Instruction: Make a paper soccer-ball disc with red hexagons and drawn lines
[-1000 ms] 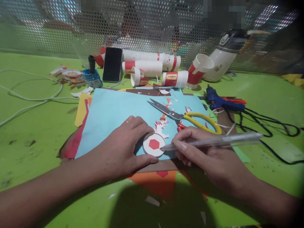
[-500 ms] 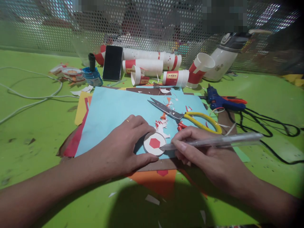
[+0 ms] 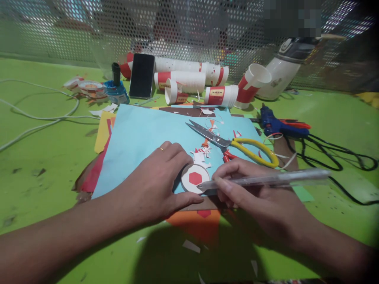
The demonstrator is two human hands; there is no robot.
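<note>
A round white disc (image 3: 186,186) with a raised rim sits between the thumb and fingers of my left hand (image 3: 168,177). In its middle is a red hexagon (image 3: 195,178). My right hand (image 3: 248,185) grips a clear pen (image 3: 266,179), its tip on the disc by the hexagon's lower edge. Beneath both hands lies a light blue paper sheet (image 3: 142,134). Just beyond my right hand, scissors (image 3: 220,141) with yellow and red handles rest with their blades parted. White and red paper scraps (image 3: 200,157) are scattered near the disc.
At the back stand a black phone (image 3: 142,75), a blue glue bottle (image 3: 116,92), a red and white paper cup (image 3: 251,85) and a white flask (image 3: 278,77). Stacked cups (image 3: 183,81) lie on their sides. A blue glue gun (image 3: 274,124) with a black cord lies right.
The pen tip has shifted left along the hexagon's lower right edge. The disc is tipped slightly between my left fingers. The whole view has moved a little.
</note>
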